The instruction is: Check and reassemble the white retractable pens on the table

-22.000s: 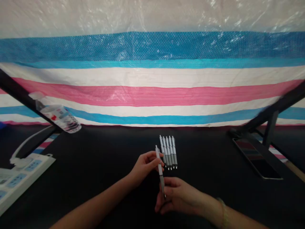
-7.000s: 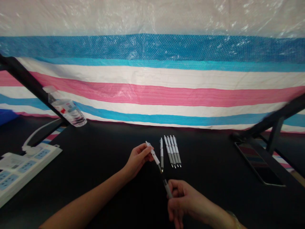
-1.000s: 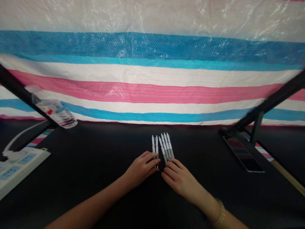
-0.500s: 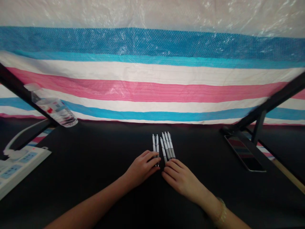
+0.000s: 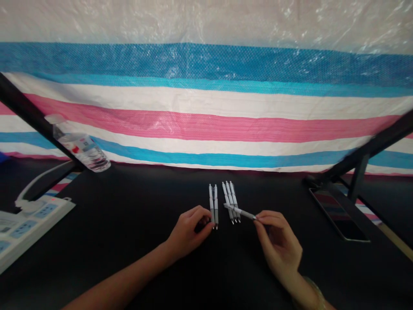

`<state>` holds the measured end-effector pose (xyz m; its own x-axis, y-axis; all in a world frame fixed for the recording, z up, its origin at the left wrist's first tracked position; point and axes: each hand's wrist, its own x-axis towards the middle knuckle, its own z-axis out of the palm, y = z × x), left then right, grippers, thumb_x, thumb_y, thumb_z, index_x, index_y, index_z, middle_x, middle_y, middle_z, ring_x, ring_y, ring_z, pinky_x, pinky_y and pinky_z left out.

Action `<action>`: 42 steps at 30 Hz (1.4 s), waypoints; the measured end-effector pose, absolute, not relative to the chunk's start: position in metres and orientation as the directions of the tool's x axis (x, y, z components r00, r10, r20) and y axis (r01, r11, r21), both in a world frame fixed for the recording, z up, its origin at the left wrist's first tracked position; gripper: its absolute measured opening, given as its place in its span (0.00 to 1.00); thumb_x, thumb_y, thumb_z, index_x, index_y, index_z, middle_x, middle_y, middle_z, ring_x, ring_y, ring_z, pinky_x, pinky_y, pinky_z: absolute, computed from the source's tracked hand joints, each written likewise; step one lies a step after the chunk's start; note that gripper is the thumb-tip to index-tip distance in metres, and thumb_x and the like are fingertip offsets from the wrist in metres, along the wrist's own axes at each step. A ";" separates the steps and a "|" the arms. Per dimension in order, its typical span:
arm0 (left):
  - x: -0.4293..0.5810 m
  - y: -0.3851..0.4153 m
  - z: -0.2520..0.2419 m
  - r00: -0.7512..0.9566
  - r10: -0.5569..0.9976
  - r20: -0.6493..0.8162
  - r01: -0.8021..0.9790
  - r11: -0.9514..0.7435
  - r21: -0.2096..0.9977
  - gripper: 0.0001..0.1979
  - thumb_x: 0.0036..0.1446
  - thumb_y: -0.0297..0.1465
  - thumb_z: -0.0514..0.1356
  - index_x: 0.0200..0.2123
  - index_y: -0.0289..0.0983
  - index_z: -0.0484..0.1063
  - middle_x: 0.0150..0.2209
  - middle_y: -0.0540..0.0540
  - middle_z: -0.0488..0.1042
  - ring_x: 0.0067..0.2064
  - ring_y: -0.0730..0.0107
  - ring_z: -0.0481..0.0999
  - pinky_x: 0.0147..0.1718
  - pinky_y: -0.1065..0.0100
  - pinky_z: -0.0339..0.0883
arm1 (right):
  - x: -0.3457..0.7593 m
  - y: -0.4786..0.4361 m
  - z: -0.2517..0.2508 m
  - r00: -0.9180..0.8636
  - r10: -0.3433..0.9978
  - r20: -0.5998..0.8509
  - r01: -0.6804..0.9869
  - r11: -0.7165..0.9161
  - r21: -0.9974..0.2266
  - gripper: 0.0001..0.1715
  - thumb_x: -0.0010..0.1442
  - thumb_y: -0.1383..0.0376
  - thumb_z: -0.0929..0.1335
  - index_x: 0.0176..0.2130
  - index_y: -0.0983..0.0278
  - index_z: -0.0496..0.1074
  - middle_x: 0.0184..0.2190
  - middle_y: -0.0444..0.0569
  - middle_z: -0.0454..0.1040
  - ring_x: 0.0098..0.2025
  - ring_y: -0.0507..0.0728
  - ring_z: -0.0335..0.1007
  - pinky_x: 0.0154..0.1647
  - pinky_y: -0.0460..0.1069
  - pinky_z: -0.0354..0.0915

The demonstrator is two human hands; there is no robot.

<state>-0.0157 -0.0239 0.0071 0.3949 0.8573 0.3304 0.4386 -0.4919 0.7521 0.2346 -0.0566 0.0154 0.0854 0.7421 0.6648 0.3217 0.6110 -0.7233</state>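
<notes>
while pen [image 5: 241, 212] in fingers [image 5: 271, 221], transparent bottle [image 5: 84, 150]

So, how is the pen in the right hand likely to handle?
Probably stiff: the pen looks straight though the right hand pinches it by one end. Likely light, given its slim body. Its narrow, rounded-looking barrel might roll if pushed.

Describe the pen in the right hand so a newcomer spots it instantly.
In front of the striped sheet is a black table; find the right hand there. It pinches one white-and-grey pen near the tip. Neighbouring pairs and trios, two pens and three pens, point roughly toward the wearer; this one alone slants crosswise.
</notes>
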 end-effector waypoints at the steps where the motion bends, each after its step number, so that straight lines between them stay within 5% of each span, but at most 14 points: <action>1: -0.016 -0.025 0.010 0.350 0.893 0.285 0.399 -0.417 0.817 0.03 0.63 0.30 0.62 0.38 0.38 0.72 0.33 0.47 0.75 0.33 0.66 0.75 0.34 0.66 0.70 | 0.234 -0.058 0.016 0.141 0.739 0.659 0.299 0.603 -0.740 0.12 0.63 0.76 0.70 0.43 0.61 0.73 0.40 0.51 0.73 0.40 0.57 0.72 0.36 0.50 0.71; 5: -0.014 -0.028 0.015 0.220 0.974 0.046 0.092 -0.068 0.993 0.07 0.62 0.35 0.63 0.38 0.39 0.70 0.32 0.50 0.73 0.32 0.68 0.75 0.33 0.67 0.69 | 0.229 -0.064 0.024 0.245 0.732 0.636 0.166 0.615 -0.771 0.10 0.64 0.75 0.70 0.42 0.60 0.70 0.38 0.48 0.71 0.37 0.55 0.72 0.33 0.49 0.73; 10: -0.005 -0.039 0.017 0.215 0.960 -0.181 -0.251 0.233 0.940 0.21 0.56 0.39 0.69 0.49 0.38 0.70 0.30 0.53 0.72 0.27 0.72 0.71 0.30 0.69 0.65 | 0.222 -0.071 0.022 0.220 0.851 0.477 -0.118 0.509 -0.853 0.08 0.67 0.71 0.69 0.40 0.59 0.67 0.37 0.45 0.69 0.35 0.52 0.72 0.34 0.47 0.73; 17: -0.004 -0.058 0.026 0.117 0.973 -0.200 -0.238 0.223 0.946 0.16 0.56 0.43 0.69 0.30 0.37 0.72 0.21 0.54 0.69 0.25 0.75 0.65 0.28 0.72 0.58 | 0.216 -0.076 0.011 -0.045 0.989 0.141 -0.263 0.124 -0.957 0.06 0.69 0.60 0.69 0.42 0.60 0.70 0.35 0.45 0.70 0.32 0.52 0.74 0.35 0.48 0.71; 21: -0.004 -0.064 0.022 0.038 0.978 -0.207 -0.216 0.211 0.953 0.19 0.57 0.46 0.68 0.29 0.37 0.70 0.20 0.53 0.70 0.25 0.74 0.65 0.29 0.72 0.59 | 0.211 -0.077 0.009 -0.305 0.944 -0.124 -0.141 -0.173 -0.975 0.26 0.72 0.47 0.62 0.37 0.65 0.72 0.25 0.44 0.70 0.20 0.49 0.66 0.21 0.44 0.65; 26: 0.000 -0.075 0.014 0.040 0.972 -0.232 -0.156 0.235 0.959 0.22 0.58 0.49 0.66 0.27 0.38 0.67 0.19 0.55 0.67 0.24 0.74 0.62 0.26 0.72 0.56 | 0.212 -0.076 0.004 -0.334 0.910 -0.246 -0.044 -0.276 -0.960 0.33 0.64 0.38 0.65 0.32 0.65 0.69 0.18 0.39 0.65 0.13 0.44 0.50 0.12 0.40 0.47; 32: -0.002 -0.078 0.013 0.075 0.971 -0.226 -0.106 0.233 0.967 0.22 0.59 0.50 0.64 0.29 0.38 0.66 0.18 0.57 0.60 0.22 0.76 0.56 0.23 0.73 0.51 | 0.217 -0.071 0.001 -0.411 0.822 -0.395 0.042 -0.416 -0.909 0.38 0.57 0.33 0.66 0.33 0.65 0.71 0.14 0.38 0.64 0.10 0.44 0.47 0.10 0.41 0.45; 36: -0.005 -0.077 0.018 0.077 0.978 -0.195 -0.067 0.200 0.978 0.24 0.56 0.52 0.66 0.27 0.39 0.66 0.18 0.57 0.60 0.21 0.76 0.55 0.22 0.72 0.49 | 0.216 -0.071 0.004 -0.347 0.878 -0.329 0.169 -0.286 -0.943 0.37 0.59 0.34 0.66 0.34 0.66 0.77 0.13 0.39 0.63 0.12 0.46 0.50 0.11 0.42 0.46; 42: -0.001 -0.074 0.011 0.102 0.952 -0.289 -0.162 0.303 0.939 0.24 0.57 0.53 0.65 0.26 0.39 0.65 0.14 0.59 0.59 0.19 0.78 0.52 0.21 0.72 0.46 | 0.224 -0.075 0.006 -0.290 0.934 0.210 0.366 0.311 -0.877 0.11 0.65 0.58 0.70 0.41 0.59 0.83 0.30 0.49 0.82 0.26 0.54 0.75 0.28 0.45 0.68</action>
